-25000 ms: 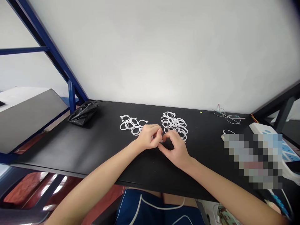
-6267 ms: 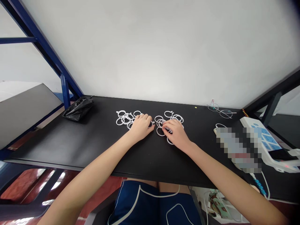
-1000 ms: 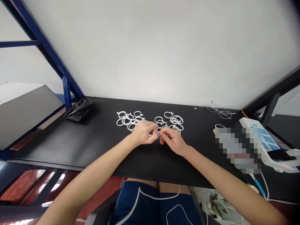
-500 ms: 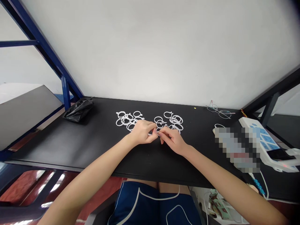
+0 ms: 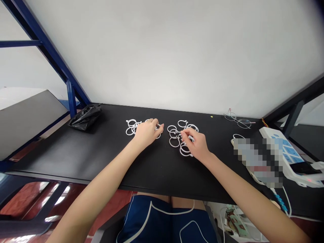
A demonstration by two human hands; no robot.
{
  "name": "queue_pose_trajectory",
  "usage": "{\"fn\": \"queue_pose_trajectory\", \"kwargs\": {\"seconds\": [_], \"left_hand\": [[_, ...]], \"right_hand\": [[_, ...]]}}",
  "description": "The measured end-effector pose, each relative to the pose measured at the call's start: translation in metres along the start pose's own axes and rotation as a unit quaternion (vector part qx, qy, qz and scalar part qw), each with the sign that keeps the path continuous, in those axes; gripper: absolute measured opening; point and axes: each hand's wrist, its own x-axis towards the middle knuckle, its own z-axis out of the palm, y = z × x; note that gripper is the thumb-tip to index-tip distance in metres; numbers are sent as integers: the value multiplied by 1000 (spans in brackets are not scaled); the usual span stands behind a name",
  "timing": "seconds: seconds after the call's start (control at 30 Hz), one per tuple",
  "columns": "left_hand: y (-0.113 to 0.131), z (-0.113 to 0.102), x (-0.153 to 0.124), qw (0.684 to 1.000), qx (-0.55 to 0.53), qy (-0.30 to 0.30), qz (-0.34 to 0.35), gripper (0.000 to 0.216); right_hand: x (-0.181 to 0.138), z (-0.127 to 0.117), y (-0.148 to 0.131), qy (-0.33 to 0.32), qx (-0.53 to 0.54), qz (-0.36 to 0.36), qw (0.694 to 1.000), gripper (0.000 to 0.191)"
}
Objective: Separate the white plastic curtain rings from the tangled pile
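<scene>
Two loose piles of white plastic rings lie on the black table (image 5: 101,158). My left hand (image 5: 145,132) rests on the right edge of the left ring pile (image 5: 132,127). Its fingers are bent, and its fingertips pinch a white ring (image 5: 158,126). My right hand (image 5: 196,143) lies over the right ring pile (image 5: 177,133), with curled fingers nipping one ring at the pile's middle. A few rings show under and in front of its palm. The hands are about a hand's width apart.
A crumpled black bag (image 5: 85,116) lies at the table's back left. Wire-framed glasses (image 5: 239,120) sit at the back right. A white power strip (image 5: 288,153) with cables and a blurred-out object (image 5: 255,158) are at the right. A blue steel frame (image 5: 69,99) rises on the left.
The hands were pinched together at the table's middle and have now parted. My left hand went back-left onto the left pile, and my right hand went right onto the right pile.
</scene>
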Motion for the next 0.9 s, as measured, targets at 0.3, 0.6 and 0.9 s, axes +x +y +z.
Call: {"fn": "queue_pose_trajectory", "kwargs": {"seconds": [0.3, 0.6, 0.9], "left_hand": [[-3, 10, -2, 996, 74, -54, -20, 37], [-2, 10, -3, 995, 81, -63, -17, 32], [-1, 10, -6, 993, 91, -69, -10, 31]], "right_hand": [[-2, 13, 0, -38, -39, -56, 997, 15], [-5, 14, 6, -140, -113, -45, 983, 26], [-5, 12, 3, -203, -159, -29, 966, 38]]}}
